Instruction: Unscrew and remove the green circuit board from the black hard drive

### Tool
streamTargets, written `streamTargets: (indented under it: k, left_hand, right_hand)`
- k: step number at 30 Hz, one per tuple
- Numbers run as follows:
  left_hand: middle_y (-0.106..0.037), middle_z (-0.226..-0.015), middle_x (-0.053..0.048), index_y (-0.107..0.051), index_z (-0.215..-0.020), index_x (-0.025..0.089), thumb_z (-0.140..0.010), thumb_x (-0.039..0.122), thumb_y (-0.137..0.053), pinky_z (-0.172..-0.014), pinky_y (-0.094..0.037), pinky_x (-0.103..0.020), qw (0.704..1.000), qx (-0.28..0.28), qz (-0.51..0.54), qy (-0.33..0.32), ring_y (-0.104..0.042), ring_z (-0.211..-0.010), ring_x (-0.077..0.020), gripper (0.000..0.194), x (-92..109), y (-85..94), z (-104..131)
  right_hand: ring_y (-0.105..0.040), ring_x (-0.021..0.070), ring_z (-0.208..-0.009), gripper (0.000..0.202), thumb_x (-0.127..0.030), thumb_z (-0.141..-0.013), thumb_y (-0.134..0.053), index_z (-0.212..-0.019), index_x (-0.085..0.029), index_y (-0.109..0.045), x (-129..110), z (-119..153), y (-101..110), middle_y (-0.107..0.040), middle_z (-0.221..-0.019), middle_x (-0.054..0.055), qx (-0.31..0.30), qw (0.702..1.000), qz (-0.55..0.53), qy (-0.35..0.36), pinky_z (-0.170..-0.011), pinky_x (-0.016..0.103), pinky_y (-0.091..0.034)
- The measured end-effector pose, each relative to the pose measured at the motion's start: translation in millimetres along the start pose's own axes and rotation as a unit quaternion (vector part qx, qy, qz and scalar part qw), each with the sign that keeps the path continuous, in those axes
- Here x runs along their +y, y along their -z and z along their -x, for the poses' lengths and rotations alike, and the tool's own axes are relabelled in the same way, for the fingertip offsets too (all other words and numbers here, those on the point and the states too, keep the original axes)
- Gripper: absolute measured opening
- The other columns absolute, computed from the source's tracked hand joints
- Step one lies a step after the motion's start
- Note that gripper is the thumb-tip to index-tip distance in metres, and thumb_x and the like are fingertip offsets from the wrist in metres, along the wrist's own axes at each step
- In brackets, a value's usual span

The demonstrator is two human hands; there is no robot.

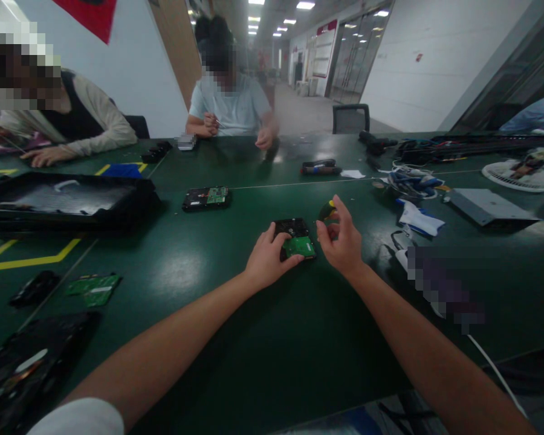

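Observation:
A black hard drive (pixel 292 229) with a green circuit board (pixel 300 246) on its near end lies on the dark green table (pixel 236 338). My left hand (pixel 266 260) rests on its left side, fingers pressing the board's edge. My right hand (pixel 340 238) hovers just right of the drive, its fingers curled around a screwdriver with a black and yellow handle (pixel 326 209) that points down toward the drive.
A second hard drive (pixel 206 197) lies farther back. A black tray (pixel 63 199) sits at left, loose green boards (pixel 93 288) and black parts at near left. Cables, a grey box (pixel 485 205) and a white fan grille (pixel 517 175) crowd the right. Two people sit across the table.

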State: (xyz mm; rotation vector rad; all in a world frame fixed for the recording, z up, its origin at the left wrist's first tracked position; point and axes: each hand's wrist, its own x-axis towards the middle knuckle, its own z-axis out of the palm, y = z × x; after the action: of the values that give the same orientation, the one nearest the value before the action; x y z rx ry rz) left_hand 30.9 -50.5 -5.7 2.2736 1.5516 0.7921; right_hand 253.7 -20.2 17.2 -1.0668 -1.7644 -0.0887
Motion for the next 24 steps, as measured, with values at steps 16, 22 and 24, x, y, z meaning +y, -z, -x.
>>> streamTargets:
  k: [16, 22, 24]
  left_hand:
    - [-0.034, -0.168, -0.018, -0.06, -0.136, 0.027, -0.088, 0.063, -0.07, -0.115, -0.042, -0.058, 1.0, -0.009, 0.007, 0.011, -0.036, -0.153, -0.0392, 0.061, 0.0, 1.0, 0.2]
    - [-0.034, -0.167, -0.022, -0.06, -0.136, 0.025, -0.089, 0.063, -0.069, -0.116, -0.041, -0.057, 1.0, -0.003, 0.003, 0.001, -0.036, -0.153, -0.0394, 0.061, -0.5, 0.7, 0.3]
    - [-0.034, -0.167, -0.021, -0.06, -0.135, 0.025, -0.089, 0.062, -0.07, -0.117, -0.04, -0.057, 1.0, 0.0, 0.004, -0.002, -0.036, -0.153, -0.039, 0.06, -0.8, 0.2, 0.5]
  right_hand:
    - [-0.067, 0.0139, -0.059, 0.068, -0.042, -0.102, -0.056, -0.162, -0.027, -0.028, -0.4, 0.4, 0.4, -0.069, -0.126, 0.014, -0.009, 1.0, -0.017, -0.023, -0.056, 0.031, -0.064]
    - [-0.065, 0.013, -0.056, 0.069, -0.042, -0.1, -0.06, -0.16, -0.027, -0.031, 0.2, 0.5, -0.6, -0.07, -0.121, 0.011, 0.006, 1.0, -0.011, -0.019, -0.054, 0.031, -0.063]
    - [-0.064, 0.0128, -0.055, 0.068, -0.043, -0.099, -0.061, -0.159, -0.027, -0.032, -0.1, 0.0, -0.6, -0.071, -0.119, 0.011, 0.009, 1.0, -0.002, -0.014, -0.055, 0.031, -0.063]
